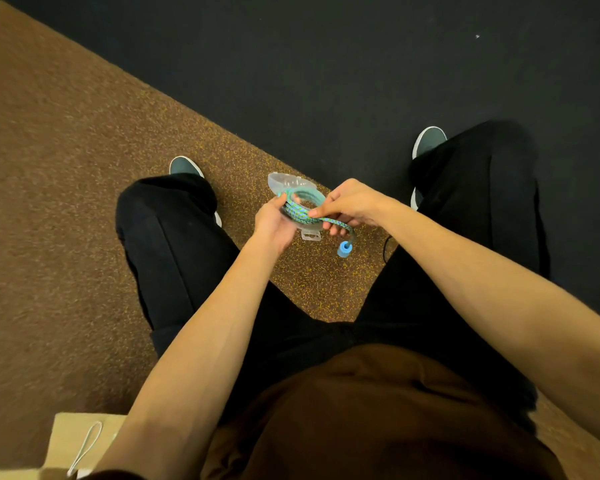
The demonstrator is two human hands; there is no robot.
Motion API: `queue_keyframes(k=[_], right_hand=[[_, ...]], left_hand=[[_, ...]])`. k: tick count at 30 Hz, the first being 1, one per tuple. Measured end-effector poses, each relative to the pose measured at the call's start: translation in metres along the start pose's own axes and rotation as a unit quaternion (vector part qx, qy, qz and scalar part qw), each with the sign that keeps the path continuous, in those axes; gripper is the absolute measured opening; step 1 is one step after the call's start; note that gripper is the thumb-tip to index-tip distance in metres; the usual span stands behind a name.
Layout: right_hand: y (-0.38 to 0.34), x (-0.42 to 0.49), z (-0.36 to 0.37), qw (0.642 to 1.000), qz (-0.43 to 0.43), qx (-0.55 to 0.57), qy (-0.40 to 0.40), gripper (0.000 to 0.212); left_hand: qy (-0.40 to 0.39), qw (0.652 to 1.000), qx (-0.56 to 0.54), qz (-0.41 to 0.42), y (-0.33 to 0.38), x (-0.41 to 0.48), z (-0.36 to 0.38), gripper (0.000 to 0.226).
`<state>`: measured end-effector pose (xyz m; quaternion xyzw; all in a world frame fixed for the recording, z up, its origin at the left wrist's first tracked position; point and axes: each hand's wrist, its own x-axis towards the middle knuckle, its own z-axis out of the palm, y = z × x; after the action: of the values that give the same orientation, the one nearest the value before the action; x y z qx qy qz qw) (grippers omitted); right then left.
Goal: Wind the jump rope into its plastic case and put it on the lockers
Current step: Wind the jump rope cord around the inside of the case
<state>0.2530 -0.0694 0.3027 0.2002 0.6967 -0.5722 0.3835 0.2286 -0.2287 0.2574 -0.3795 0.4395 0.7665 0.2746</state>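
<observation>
A clear round plastic case [284,182] hangs open in front of me, its lid tipped away. A green-and-blue braided jump rope [297,209] lies coiled inside it. My left hand [274,225] grips the case from the left, thumb on the coils. My right hand [352,206] pinches the rope's loose end just right of the case. That end trails down to a blue foam handle [345,250] dangling below my right hand. The lockers are not in view.
I sit with black-trousered legs apart, shoes [184,166] on brown speckled flooring [66,168]. A black mat [326,64] covers the far floor. A paper bag with a white cord handle [84,445] stands at the lower left.
</observation>
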Motion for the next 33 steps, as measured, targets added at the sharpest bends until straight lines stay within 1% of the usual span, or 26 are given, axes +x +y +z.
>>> queue_keyframes(k=[2,6,11,14,16,20,25,29,33], right_hand=[[0.001,0.0,-0.001,1.0,0.002,0.001,-0.002,0.024],[0.001,0.002,-0.005,1.0,0.0,-0.004,-0.005,0.025],[0.002,0.004,-0.012,1.0,0.001,-0.015,-0.027,0.025],[0.0,0.003,-0.021,0.999,0.005,-0.03,-0.039,0.025],[-0.001,0.004,-0.025,0.998,0.01,-0.04,-0.047,0.021],[-0.001,0.005,-0.03,0.997,0.009,-0.049,-0.063,0.015],[-0.001,0.004,-0.032,0.995,-0.031,-0.045,-0.084,0.007],[-0.002,0.005,-0.032,0.995,-0.059,-0.032,-0.078,0.005],[-0.004,0.001,-0.034,0.994,-0.066,-0.032,-0.077,0.004]], left_hand=[[-0.009,1.0,-0.016,-0.005,0.002,-0.001,0.001,0.024],[-0.025,0.999,-0.038,-0.012,0.005,-0.001,0.002,0.027],[-0.019,0.998,-0.043,-0.032,0.006,-0.004,0.004,0.042],[-0.043,0.998,-0.039,-0.038,0.008,-0.009,0.005,0.038],[-0.061,0.996,-0.039,-0.045,0.009,-0.012,0.006,0.038],[-0.067,0.995,-0.038,-0.055,0.01,-0.01,0.002,0.029],[-0.097,0.992,-0.064,-0.055,0.014,-0.013,0.0,0.028],[-0.095,0.993,-0.057,-0.051,0.017,-0.014,0.002,0.044],[-0.082,0.991,-0.088,-0.056,0.018,-0.011,0.002,0.046]])
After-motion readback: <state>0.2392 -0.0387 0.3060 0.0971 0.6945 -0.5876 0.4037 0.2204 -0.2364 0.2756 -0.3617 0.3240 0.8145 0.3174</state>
